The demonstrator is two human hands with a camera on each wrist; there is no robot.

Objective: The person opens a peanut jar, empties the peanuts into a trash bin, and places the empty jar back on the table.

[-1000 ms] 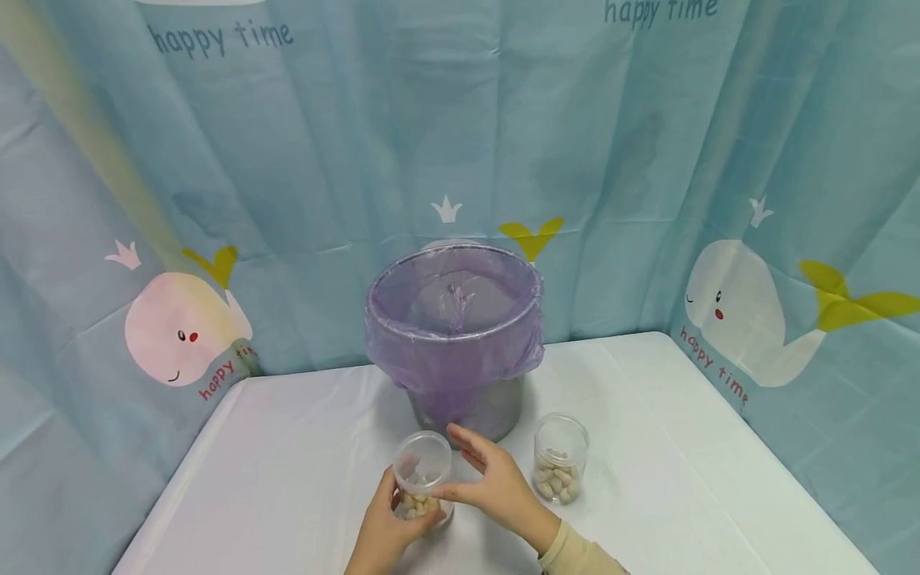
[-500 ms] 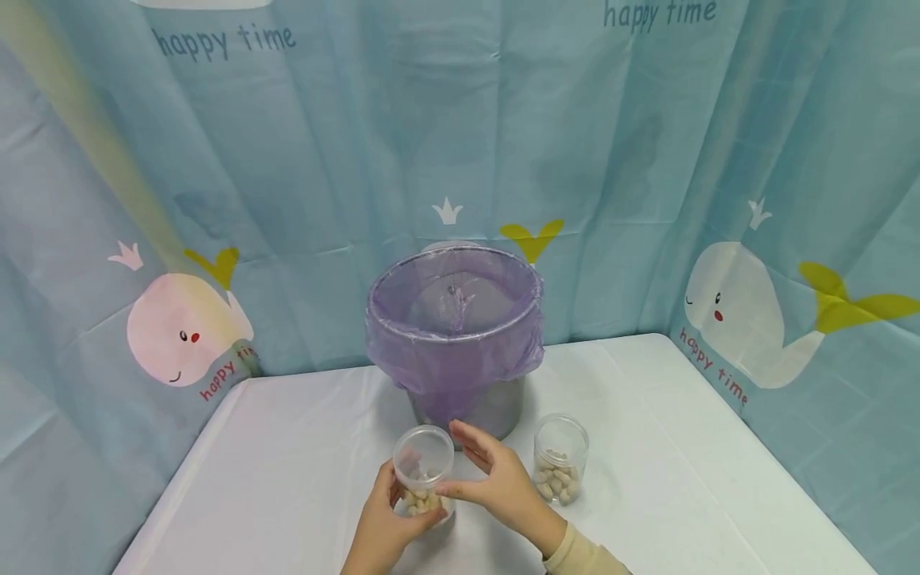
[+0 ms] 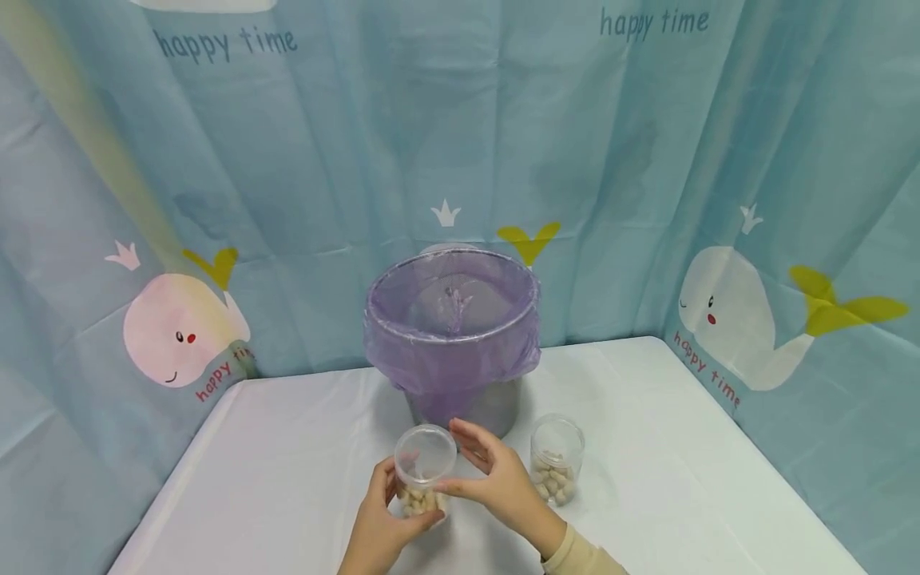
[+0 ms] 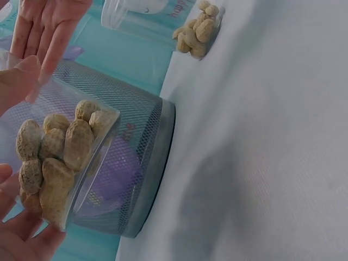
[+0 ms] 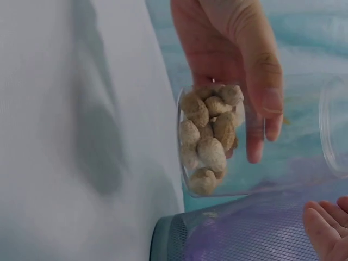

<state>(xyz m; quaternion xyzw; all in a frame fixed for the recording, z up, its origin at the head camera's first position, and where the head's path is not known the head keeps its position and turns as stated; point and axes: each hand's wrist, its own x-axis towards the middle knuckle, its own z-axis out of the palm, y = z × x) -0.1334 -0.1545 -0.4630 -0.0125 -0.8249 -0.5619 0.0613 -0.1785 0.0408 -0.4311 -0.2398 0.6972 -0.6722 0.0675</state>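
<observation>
We take the mesh waste bin (image 3: 460, 403) with its purple bag (image 3: 451, 351) as our landmark; it stands at the middle back of the table (image 3: 287, 447). Just in front of it, our left hand (image 3: 377, 527) grips a clear jar of peanuts (image 3: 422, 475) from below, the fingers curled around its wall. The jar has no lid and is slightly above the table. Our right hand (image 3: 496, 479) is beside the rim of the jar, fingers relaxed and spread, holding nothing. A second peanut jar (image 3: 555, 471) stands in front and right of the bin, near the right hand. Left of the bin the table is free until its edge.
</observation>
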